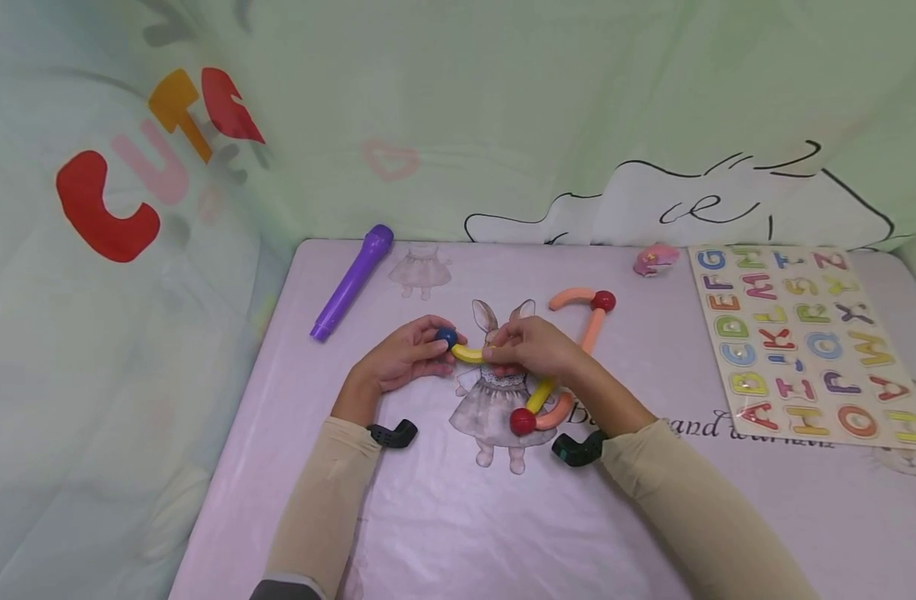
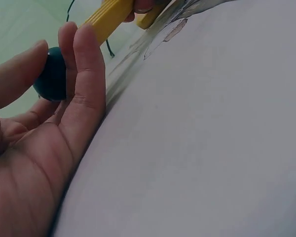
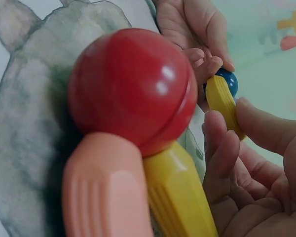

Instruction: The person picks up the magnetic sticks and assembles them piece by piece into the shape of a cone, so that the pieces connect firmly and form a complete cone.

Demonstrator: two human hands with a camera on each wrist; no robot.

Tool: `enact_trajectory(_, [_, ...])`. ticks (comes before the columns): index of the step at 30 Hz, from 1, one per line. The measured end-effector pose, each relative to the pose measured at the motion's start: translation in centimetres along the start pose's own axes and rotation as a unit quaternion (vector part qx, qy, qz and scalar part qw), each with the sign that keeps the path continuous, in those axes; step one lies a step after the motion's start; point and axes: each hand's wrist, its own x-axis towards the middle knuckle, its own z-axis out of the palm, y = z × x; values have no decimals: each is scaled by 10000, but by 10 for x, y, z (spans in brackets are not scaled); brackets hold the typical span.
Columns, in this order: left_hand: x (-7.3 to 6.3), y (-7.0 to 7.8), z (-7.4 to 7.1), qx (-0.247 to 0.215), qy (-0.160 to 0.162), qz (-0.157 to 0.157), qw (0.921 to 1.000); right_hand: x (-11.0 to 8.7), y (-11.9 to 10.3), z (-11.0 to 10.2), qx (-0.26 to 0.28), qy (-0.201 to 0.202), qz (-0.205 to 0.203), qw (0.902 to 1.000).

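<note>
My left hand (image 1: 408, 354) pinches a blue ball (image 1: 446, 337) between thumb and fingers. Joined to this ball, or right against it, is a curved yellow stick (image 1: 468, 355) with ridged sides, and my right hand (image 1: 536, 346) pinches its other end. In the right wrist view the yellow stick (image 3: 222, 101) runs from the blue ball (image 3: 229, 81) to the right thumb and fingertips. Beneath the right hand and forearm lies a chain of toy pieces: a red ball (image 1: 523, 421), a yellow stick (image 1: 540, 395), salmon-coloured sticks (image 1: 593, 330) and a farther red ball (image 1: 603, 301). The forearm hides part of it.
A purple toy microphone (image 1: 351, 283) lies at the back left. Toward the back right are a small pink figure (image 1: 655, 259) and an alphabet puzzle board (image 1: 753, 329). The table cover (image 1: 503, 533) has a printed rabbit, and fabric curtains (image 1: 458, 108) hang behind and at the left.
</note>
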Motion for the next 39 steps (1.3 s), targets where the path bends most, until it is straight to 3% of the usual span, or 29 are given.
enact_trajectory(6, [1, 2, 2, 223, 23, 140, 9997, -1, 2, 0, -447, -103, -148, 9988])
enact_trajectory(14, [1, 2, 5, 122, -42, 299, 9995, -3, 0, 7, -443, -175, -432, 9979])
enact_trajectory(22, [1, 2, 4, -43, -121, 144, 9998, -9, -6, 14, -775, -13, -627, 9950])
enact_trajectory(32, [1, 3, 4, 158, -367, -33, 9992, -26, -5, -19, -1069, 764, -385, 9906])
enact_trajectory(39, [0, 5, 3, 205, -372, -48, 9991, -34, 6, -43, -973, 1211, -379, 9871])
